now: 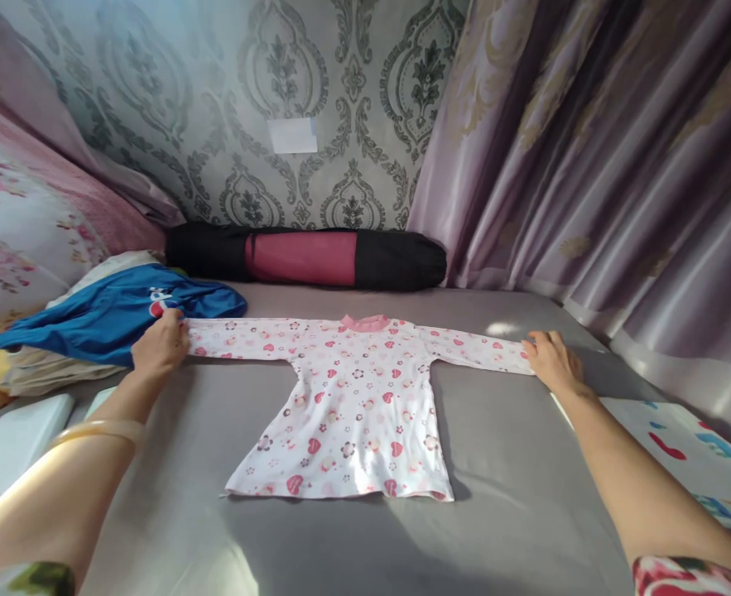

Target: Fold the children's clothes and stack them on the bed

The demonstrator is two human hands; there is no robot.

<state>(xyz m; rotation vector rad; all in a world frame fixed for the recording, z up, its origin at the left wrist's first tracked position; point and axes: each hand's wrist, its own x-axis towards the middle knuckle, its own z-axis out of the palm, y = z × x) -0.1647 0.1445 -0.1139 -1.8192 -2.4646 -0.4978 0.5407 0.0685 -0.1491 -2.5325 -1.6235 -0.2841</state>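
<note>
A small white long-sleeved shirt [353, 406] with pink hearts and a pink collar lies spread flat on the grey bed surface [514, 497], sleeves stretched out to both sides. My left hand [160, 343] pinches the end of its left sleeve, fingers closed on the cuff. My right hand [551, 358] rests on the end of the right sleeve, fingers curled over the cuff. A pale bangle sits on my left wrist.
A blue garment [117, 310] lies on a pile at the left. A black and red rolled bag [306, 257] rests against the patterned wall. Purple curtains [589, 149] hang on the right. A printed white mat [694, 463] lies at the right.
</note>
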